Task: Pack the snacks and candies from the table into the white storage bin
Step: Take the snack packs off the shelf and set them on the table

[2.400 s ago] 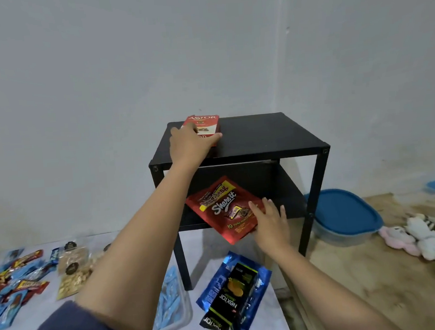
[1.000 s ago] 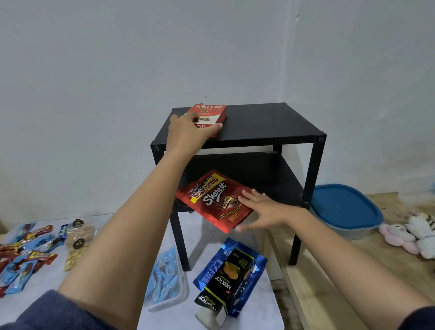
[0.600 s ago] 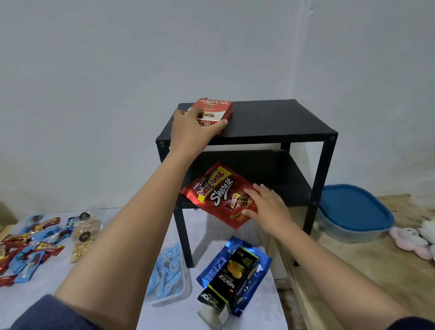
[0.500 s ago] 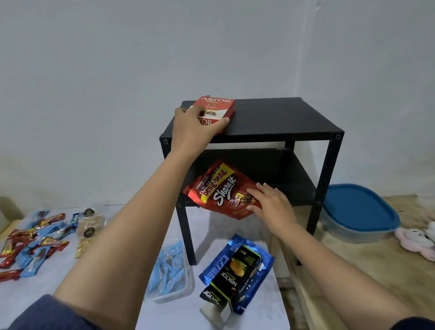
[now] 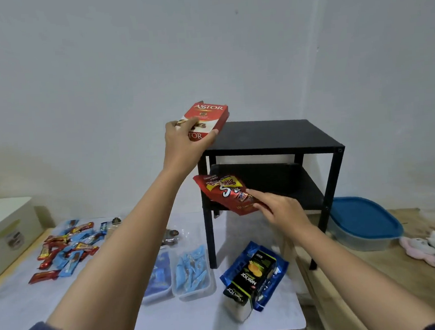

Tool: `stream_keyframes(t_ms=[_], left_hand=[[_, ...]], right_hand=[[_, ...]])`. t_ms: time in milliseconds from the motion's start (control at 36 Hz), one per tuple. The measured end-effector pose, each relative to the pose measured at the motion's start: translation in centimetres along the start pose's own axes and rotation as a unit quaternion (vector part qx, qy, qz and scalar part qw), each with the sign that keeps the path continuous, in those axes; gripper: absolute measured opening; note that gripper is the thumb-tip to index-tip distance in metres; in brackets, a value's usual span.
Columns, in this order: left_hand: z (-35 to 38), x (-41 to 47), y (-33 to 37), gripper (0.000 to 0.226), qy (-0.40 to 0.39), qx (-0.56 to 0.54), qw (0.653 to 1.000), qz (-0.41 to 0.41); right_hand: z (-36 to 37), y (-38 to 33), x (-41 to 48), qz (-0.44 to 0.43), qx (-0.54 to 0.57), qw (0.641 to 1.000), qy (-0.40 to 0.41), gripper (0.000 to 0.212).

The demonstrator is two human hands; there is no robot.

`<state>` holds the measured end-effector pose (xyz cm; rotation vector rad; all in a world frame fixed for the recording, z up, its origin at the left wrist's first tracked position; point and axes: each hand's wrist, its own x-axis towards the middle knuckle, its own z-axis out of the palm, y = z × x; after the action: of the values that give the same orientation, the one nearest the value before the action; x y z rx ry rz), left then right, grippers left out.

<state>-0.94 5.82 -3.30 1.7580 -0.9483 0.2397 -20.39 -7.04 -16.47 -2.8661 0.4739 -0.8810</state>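
The bin (image 5: 8,231), a boxy off-white plastic tub with a label on its end, sits far left of the stand (image 5: 273,135). Between them a loose heap of glossy red and blue bars (image 5: 67,246) lies on the smooth white table (image 5: 29,319). Two clear rectangular tubs (image 5: 193,272) of pale blue sachets stand just left of the stand's front leg.

The left hand (image 5: 184,144) grips a flat red-and-white cardboard box (image 5: 208,119). Its fingers are curled over the near end and the thumb is clamped on the side. The box is in the air above the stand's left corner.

A crinkled red foil pouch (image 5: 226,194) juts out leftward from the stand's lower shelf. The right hand (image 5: 281,212) pinches its lower right corner, forefinger laid along its face. The stand is matte black metal, square, with two tiers.

In front of the stand a black carton lies on a shiny blue bag (image 5: 252,273). To the stand's right are a clear container with a rounded blue lid (image 5: 362,221) and fluffy plush toys (image 5: 433,247).

Half a second ago the box lay on the stand's top under the left hand; now it is lifted clear. The pouch has come further left past the stand's leg, and more of the bin shows.
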Motion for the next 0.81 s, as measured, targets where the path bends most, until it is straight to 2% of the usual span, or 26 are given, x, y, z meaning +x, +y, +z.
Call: stream_keyframes(t_ms=[222,472,639,806], left_hand=[[-16.0,-7.1,-2.7,0.064,0.042,0.033,0.998,-0.013],[-38.9,-19.9,-9.4,0.064,0.131,0.15,0.975,-0.099],[-53.5,-29.5,-12.6,0.066,0.205,0.232,0.93,-0.196],[-64.7,-39.6,-15.4,0.067,0.277,0.294,0.865,-0.298]], right_hand=[[0.3,-14.6,-0.9,-0.079,0.019,0.996,0.039,0.047],[5.8,-36.4,-1.6,-0.179,0.108,0.978,0.003,0.045],[10.1,-51.0,-1.4,-0.26,0.156,0.951,-0.055,0.048],[15.1,-65.2,-1.7,-0.332,0.189,0.915,-0.127,0.048]])
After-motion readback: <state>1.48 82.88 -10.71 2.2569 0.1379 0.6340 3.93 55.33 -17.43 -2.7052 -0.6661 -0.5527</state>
